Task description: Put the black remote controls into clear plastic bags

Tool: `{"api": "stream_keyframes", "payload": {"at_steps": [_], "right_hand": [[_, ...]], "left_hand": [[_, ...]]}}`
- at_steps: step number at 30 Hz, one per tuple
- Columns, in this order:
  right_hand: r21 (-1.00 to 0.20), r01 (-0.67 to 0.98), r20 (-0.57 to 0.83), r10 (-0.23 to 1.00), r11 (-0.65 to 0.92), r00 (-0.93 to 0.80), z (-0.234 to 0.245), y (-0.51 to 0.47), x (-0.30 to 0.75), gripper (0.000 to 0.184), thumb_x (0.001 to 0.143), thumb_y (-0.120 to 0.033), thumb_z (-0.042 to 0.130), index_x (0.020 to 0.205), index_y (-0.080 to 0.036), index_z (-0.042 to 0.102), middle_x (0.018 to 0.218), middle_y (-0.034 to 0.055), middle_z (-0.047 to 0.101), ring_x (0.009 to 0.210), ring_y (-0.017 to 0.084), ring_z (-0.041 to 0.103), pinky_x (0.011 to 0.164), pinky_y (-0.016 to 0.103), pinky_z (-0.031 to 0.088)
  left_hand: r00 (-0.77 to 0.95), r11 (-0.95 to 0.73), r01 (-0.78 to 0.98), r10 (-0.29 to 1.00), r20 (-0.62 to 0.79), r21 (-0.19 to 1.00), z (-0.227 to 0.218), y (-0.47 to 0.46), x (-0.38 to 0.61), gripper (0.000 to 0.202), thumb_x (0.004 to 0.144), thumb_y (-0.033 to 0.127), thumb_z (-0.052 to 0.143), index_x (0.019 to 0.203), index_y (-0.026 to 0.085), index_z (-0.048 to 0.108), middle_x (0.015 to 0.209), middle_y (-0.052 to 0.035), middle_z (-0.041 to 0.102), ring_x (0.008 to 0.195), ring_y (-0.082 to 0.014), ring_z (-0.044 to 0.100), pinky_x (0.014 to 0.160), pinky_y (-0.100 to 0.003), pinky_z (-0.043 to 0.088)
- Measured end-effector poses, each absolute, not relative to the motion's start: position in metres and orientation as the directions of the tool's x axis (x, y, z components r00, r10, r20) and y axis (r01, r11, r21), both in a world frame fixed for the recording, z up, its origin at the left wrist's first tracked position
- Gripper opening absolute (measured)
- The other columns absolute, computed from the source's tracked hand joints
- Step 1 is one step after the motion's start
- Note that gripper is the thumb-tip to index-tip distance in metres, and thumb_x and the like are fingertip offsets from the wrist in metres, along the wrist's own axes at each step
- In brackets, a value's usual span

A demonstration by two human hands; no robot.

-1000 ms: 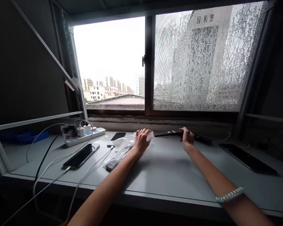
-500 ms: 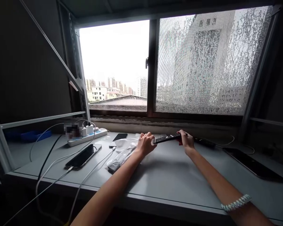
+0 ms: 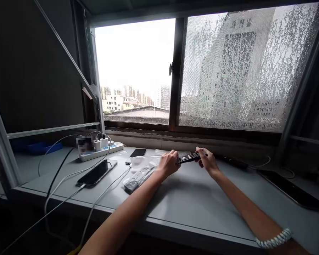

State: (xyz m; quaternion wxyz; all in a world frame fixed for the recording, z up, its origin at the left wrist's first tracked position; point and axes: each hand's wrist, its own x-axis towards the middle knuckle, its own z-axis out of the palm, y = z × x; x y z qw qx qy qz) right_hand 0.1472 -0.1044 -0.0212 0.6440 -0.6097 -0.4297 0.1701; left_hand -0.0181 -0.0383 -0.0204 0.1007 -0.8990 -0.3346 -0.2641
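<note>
A black remote control with rows of light buttons is held level above the desk. My right hand is closed around its right end. At the remote's left end, my left hand is closed on clear plastic; the fingertips are partly hidden. Below and left of that hand lies a crumpled clear plastic bag with a dark grey object in it, partly covered by my left forearm. Whether the plastic at the remote belongs to this same bag, I cannot tell.
Two phones lie left, with white charging cables across the white desk. Behind them is a power strip with plugs. To the right are a black tablet and a dark long object. A window stands behind.
My hands have come closer together, and less of the remote shows between them. The whole view has shifted slightly.
</note>
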Motion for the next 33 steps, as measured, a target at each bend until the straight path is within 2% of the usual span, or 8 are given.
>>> {"api": "stream_keyframes", "payload": {"at_steps": [9, 14, 18, 24, 28, 31, 33], "right_hand": [[-0.942, 0.300, 0.272, 0.863, 0.149, 0.425, -0.025, -0.103, 0.127, 0.034, 0.074, -0.050, 0.047, 0.089, -0.019, 0.046, 0.059, -0.0025, 0.057, 0.035, 0.009, 0.048, 0.032, 0.019, 0.035], [-0.955, 0.252, 0.229, 0.927, 0.155, 0.298, -0.031, -0.100, 0.125, 0.032, 0.073, -0.047, 0.051, 0.091, -0.021, 0.042, 0.078, -0.0022, 0.054, 0.038, 0.007, 0.051, 0.032, 0.018, 0.036], [-0.976, 0.179, 0.164, 0.963, 0.126, 0.215, -0.028, -0.105, 0.121, 0.036, 0.073, -0.044, 0.056, 0.096, -0.023, 0.040, 0.082, -0.0009, 0.056, 0.047, 0.010, 0.059, 0.037, 0.018, 0.039], [-0.994, -0.001, 0.106, 0.986, 0.107, 0.130, -0.020, -0.109, 0.119, 0.040, 0.075, -0.036, 0.059, 0.109, -0.024, 0.042, 0.085, 0.0026, 0.062, 0.063, 0.017, 0.065, 0.042, 0.020, 0.046], [-0.988, -0.073, 0.122, 0.979, 0.135, 0.165, -0.019, -0.105, 0.122, 0.035, 0.080, -0.029, 0.054, 0.113, -0.022, 0.046, 0.083, 0.0032, 0.065, 0.060, 0.015, 0.065, 0.044, 0.022, 0.050], [-0.975, -0.145, 0.124, 0.952, 0.170, 0.280, -0.015, -0.106, 0.127, 0.030, 0.081, -0.022, 0.051, 0.111, -0.021, 0.050, 0.073, 0.0006, 0.064, 0.053, 0.012, 0.062, 0.047, 0.021, 0.051], [-0.953, -0.218, 0.115, 0.920, 0.208, 0.375, -0.012, -0.106, 0.134, 0.025, 0.081, -0.024, 0.052, 0.106, -0.022, 0.053, 0.068, -0.0015, 0.063, 0.048, 0.010, 0.060, 0.044, 0.019, 0.049]], "left_hand": [[0.607, -0.746, 0.665, 0.512, 0.607, -0.036, -0.020, -0.041, -0.016, 0.017, 0.073, 0.024, 0.052, 0.088, 0.019, 0.049, 0.091, -0.0028, 0.056, 0.076, -0.0180, 0.057, 0.074, -0.029, 0.040], [0.625, -0.762, 0.646, 0.497, 0.602, -0.041, -0.021, -0.044, -0.014, 0.014, 0.075, 0.022, 0.052, 0.089, 0.019, 0.049, 0.091, -0.0031, 0.055, 0.079, -0.0183, 0.056, 0.078, -0.030, 0.039], [0.625, -0.790, 0.613, 0.470, 0.623, -0.019, -0.023, -0.044, -0.012, 0.014, 0.078, 0.027, 0.053, 0.089, 0.020, 0.048, 0.092, -0.0034, 0.054, 0.080, -0.0182, 0.056, 0.080, -0.032, 0.038], [0.601, -0.831, 0.556, 0.414, 0.683, 0.015, -0.024, -0.044, -0.010, 0.031, 0.076, 0.041, 0.060, 0.094, 0.020, 0.046, 0.097, -0.0034, 0.052, 0.084, -0.0188, 0.054, 0.081, -0.033, 0.037], [0.591, -0.850, 0.526, 0.386, 0.708, 0.024, -0.022, -0.043, -0.010, 0.038, 0.077, 0.043, 0.057, 0.105, 0.021, 0.043, 0.105, -0.0048, 0.052, 0.091, -0.0201, 0.052, 0.084, -0.034, 0.035], [0.592, -0.827, 0.563, 0.420, 0.688, 0.021, -0.019, -0.040, -0.013, 0.050, 0.071, 0.039, 0.064, 0.111, 0.021, 0.041, 0.107, -0.0060, 0.052, 0.096, -0.0224, 0.051, 0.086, -0.036, 0.034], [0.593, -0.795, 0.607, 0.466, 0.657, 0.016, -0.016, -0.037, -0.016, 0.047, 0.069, 0.034, 0.066, 0.108, 0.021, 0.044, 0.105, -0.0053, 0.054, 0.097, -0.0230, 0.051, 0.087, -0.036, 0.033]]}}
